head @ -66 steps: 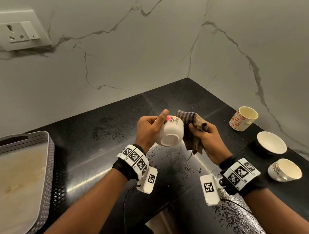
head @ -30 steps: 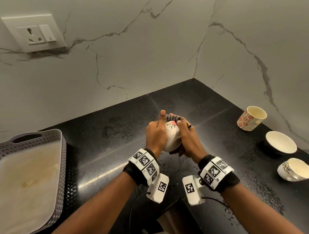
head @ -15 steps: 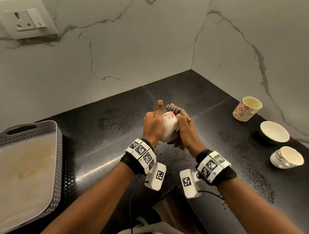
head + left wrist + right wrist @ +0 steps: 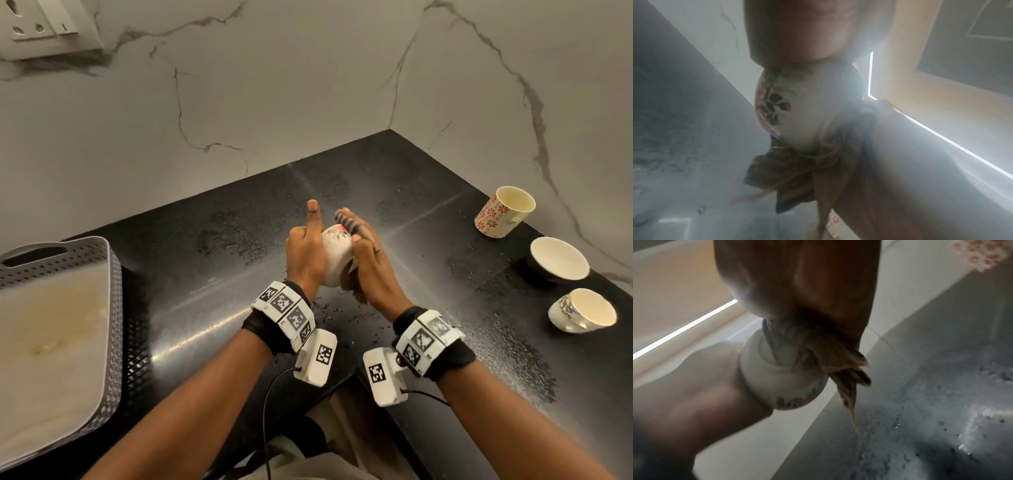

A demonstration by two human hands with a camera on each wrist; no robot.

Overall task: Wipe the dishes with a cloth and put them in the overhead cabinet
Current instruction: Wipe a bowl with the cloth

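A small white cup with a flower print (image 4: pixel 336 255) (image 4: pixel 807 105) (image 4: pixel 781 382) is held above the black counter between both hands. My left hand (image 4: pixel 306 255) grips its left side, thumb pointing up. My right hand (image 4: pixel 368 263) holds a striped brown cloth (image 4: pixel 349 224) (image 4: pixel 803 172) (image 4: pixel 840 369) against the cup's right side. The cloth's end hangs below the cup. Most of the cup is hidden by the hands.
The wet black counter (image 4: pixel 212 274) fills a marble-walled corner. At right stand a red-flowered mug (image 4: pixel 503 212), a white bowl (image 4: pixel 558 258) and a patterned cup (image 4: pixel 582 310). A grey perforated tray (image 4: pixel 58 329) sits at left. A wall socket (image 4: pixel 44 24) is at upper left.
Earlier the cloth was held apart, to the right of the cup; the right hand then pressed it against the cup. Over the last second both hands have stayed together around the cup.
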